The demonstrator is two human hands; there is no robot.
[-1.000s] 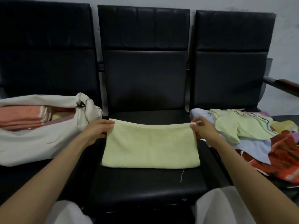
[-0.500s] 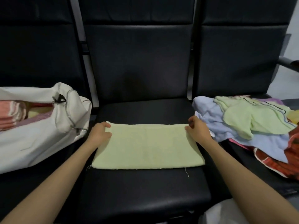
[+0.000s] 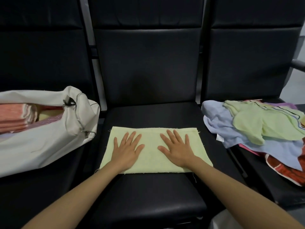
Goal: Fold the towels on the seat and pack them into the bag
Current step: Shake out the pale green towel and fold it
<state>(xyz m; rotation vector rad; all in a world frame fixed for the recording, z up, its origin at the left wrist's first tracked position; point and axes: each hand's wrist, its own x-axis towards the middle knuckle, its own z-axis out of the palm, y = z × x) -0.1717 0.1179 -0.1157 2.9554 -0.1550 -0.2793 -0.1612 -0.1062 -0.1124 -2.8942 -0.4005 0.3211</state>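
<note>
A pale green towel [image 3: 151,156], folded into a wide rectangle, lies flat on the middle black seat [image 3: 148,192]. My left hand [image 3: 127,149] rests palm down on its left half, fingers straight and spread. My right hand [image 3: 177,149] lies flat on its right half in the same way. A white fabric bag [image 3: 41,146] lies on its side on the left seat, its mouth open, with folded pink towels [image 3: 14,118] stacked inside. A heap of unfolded towels [image 3: 257,129], blue, green and red among them, covers the right seat.
Three black padded seats stand in a row with tall backrests [image 3: 148,66]. A dark armrest [image 3: 298,65] sticks out at the far right. A loose thread hangs from the towel's near right corner.
Both hands let go of the towel's far corners and now lie flat on top of it. The view has moved closer and lower over the seat.
</note>
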